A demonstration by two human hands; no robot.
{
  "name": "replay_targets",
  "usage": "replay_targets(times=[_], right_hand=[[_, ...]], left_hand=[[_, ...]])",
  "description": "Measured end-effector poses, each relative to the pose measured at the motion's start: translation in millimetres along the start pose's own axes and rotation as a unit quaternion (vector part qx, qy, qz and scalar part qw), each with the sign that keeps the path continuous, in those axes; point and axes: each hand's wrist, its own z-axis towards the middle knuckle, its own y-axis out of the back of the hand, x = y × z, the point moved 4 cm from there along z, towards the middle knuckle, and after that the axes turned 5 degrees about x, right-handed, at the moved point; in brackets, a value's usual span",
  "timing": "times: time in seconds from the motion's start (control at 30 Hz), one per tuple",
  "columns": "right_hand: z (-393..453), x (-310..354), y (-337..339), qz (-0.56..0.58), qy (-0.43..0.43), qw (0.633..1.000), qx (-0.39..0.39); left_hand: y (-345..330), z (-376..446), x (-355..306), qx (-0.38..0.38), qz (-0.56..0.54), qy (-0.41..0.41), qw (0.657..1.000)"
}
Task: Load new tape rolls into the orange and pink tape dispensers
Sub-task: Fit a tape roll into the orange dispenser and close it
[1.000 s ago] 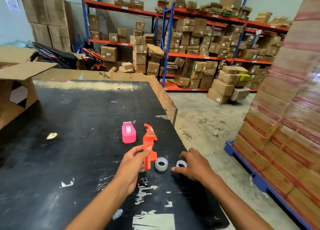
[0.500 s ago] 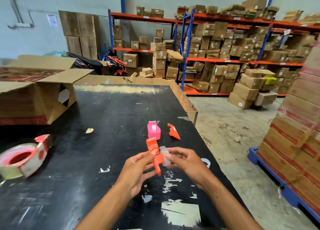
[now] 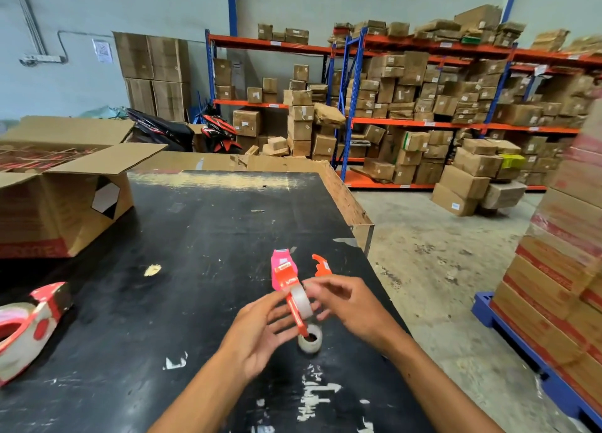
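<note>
Head view: left hand (image 3: 260, 331) raised over bench (image 3: 163, 302), fingers loosely closed on orange dispenser (image 3: 291, 289). Right hand (image 3: 348, 302) pinches tape roll (image 3: 301, 299) against it. Second roll (image 3: 310, 338) lies below; pink dispenser (image 3: 279, 263) just behind.

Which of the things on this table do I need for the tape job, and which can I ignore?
Needed: orange dispenser with clear roll on it, held between left hand and right hand; loose orange piece; spare roll; pink dispenser.

Ignore: big tape gun, open carton, paper scrap.
</note>
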Motion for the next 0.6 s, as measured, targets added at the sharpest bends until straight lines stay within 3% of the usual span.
replay_targets(times=[0.1, 0.17, 0.27, 0.43, 0.5, 0.6], right_hand=[[39.1, -18.3, 35.8, -0.026, -0.027, 0.994, -0.102], [68.0, -42.6, 55.9, -0.120, -0.049, 0.983, -0.133], [107.9, -87.3, 69.9, -0.308, -0.134, 0.936, -0.107], [134.2, -109.9, 61.8, -0.391, -0.149, 0.907, -0.051], [134.7, -105.1, 62.7, -0.358, -0.153, 0.919, -0.059], [126.0, -91.0, 62.2, -0.079, -0.131, 0.987, -0.049]], left_hand=[[7.8, 24.5, -11.2, -0.033, 0.003, -0.004, 0.999], [13.3, 38.6, -18.2, -0.046, 0.004, -0.010, 0.999], [19.8, 57.4, -26.4, -0.067, 0.006, -0.021, 0.998], [24.9, 75.8, -29.4, -0.101, 0.019, -0.030, 0.994], [25.2, 80.6, -28.0, -0.111, 0.021, -0.026, 0.993], [22.4, 85.9, -23.8, -0.115, 0.022, -0.019, 0.993]])
